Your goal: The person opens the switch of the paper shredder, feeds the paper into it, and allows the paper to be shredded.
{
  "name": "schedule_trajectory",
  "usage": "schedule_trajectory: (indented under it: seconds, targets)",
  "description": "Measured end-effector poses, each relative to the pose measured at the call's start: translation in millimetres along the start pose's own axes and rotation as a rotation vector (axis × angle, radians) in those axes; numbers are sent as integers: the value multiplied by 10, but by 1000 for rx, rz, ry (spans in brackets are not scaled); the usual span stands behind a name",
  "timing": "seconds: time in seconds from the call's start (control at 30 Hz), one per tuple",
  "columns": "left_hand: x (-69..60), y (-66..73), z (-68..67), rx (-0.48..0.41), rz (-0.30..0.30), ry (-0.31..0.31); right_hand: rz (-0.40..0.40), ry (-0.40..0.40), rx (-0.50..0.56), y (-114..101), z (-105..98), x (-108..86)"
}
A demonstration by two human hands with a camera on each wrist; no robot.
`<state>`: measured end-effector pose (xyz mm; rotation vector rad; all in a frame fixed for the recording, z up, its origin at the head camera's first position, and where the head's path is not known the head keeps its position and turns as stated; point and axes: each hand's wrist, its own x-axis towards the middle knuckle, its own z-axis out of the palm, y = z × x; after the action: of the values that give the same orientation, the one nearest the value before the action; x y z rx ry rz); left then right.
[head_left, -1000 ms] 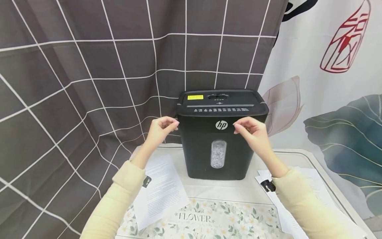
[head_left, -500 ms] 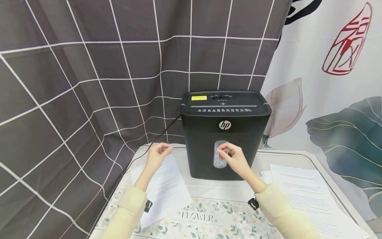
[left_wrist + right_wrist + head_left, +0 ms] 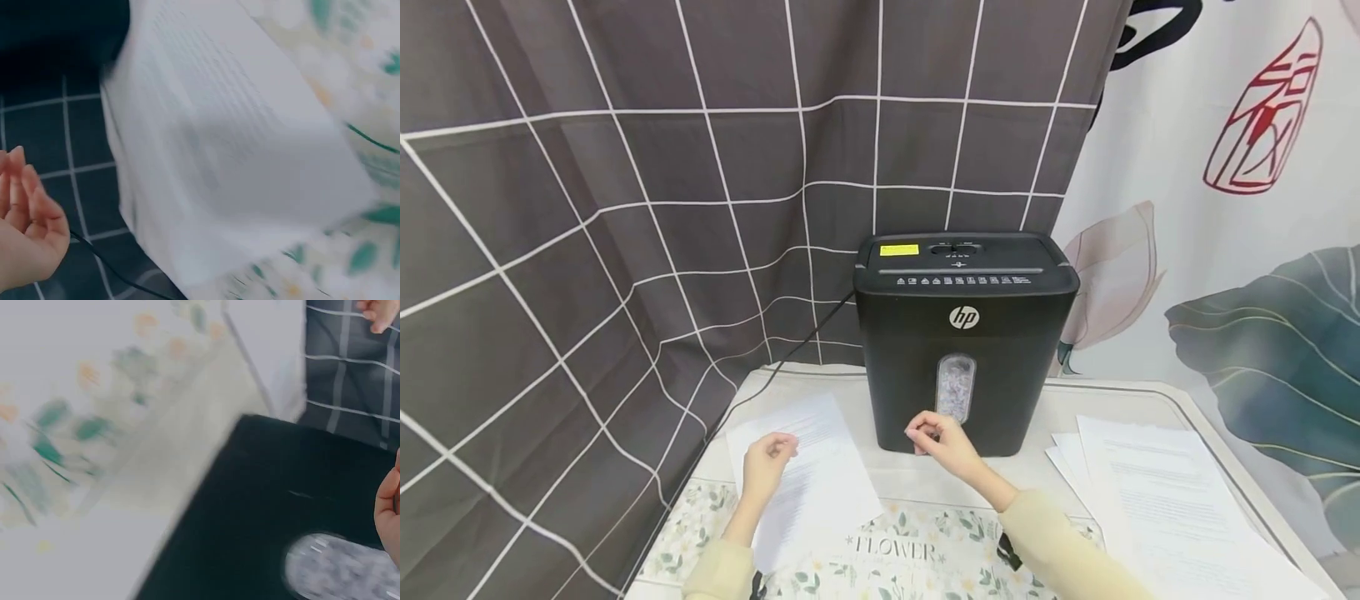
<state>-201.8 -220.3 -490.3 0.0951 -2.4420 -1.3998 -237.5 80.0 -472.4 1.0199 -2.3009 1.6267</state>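
Observation:
A black HP paper shredder point(image 3: 898, 358) stands upright at the back of the table, with pale scraps behind its oval window point(image 3: 956, 383). My left hand point(image 3: 765, 467) is over the printed sheet point(image 3: 823, 492) on the left, its fingers loosely curled and holding nothing. In front of the shredder's lower part is my right hand point(image 3: 951, 446), also loosely curled with nothing between finger and thumb. The left wrist view shows the left fingers point(image 3: 31, 187) apart from the sheet. Only part of the right hand point(image 3: 389, 515) shows at the right wrist view's edge.
More printed sheets point(image 3: 1172, 500) lie overlapping at the table's right. A floral mat point(image 3: 955, 550) marked FLOWER covers the front. The shredder's black cord point(image 3: 775, 371) runs down the left side, by a dark checked curtain point(image 3: 700, 242).
Both hands have come down and toward me from the height of the shredder's upper front. The right hand has also shifted left. The shredder and papers have stayed in place.

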Motion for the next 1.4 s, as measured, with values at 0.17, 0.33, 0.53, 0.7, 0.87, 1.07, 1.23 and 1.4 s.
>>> schedule_trajectory:
  seconds: [0.17,0.33,0.53,0.7,0.87,1.07,1.23,1.4]
  targets:
    - [-44,-207,-159,129,-128,-80,59,-69,-23,322,214,-31]
    - [-137,-350,-275,187,-237,-60,116,-83,-75,463,391,-81]
    - [-300,-470,-294,256,-323,-23,229,-60,-105,507,637,-175]
    - [-350,-539,-278,286,-406,-20,274,32,-19,1262,1023,-240]
    - [-289,-606,-278,338,-520,-116,254,100,-47,1879,1315,-242]
    - [-227,-531,-256,398,-579,-181,337,68,-86,2289,1556,-274]
    - [-195,-471,-269,389,-603,-193,365,71,-29,2990,1778,-229]
    - [-192,-466,-298,394,-592,-209,542,-75,-48,1828,1480,-94]
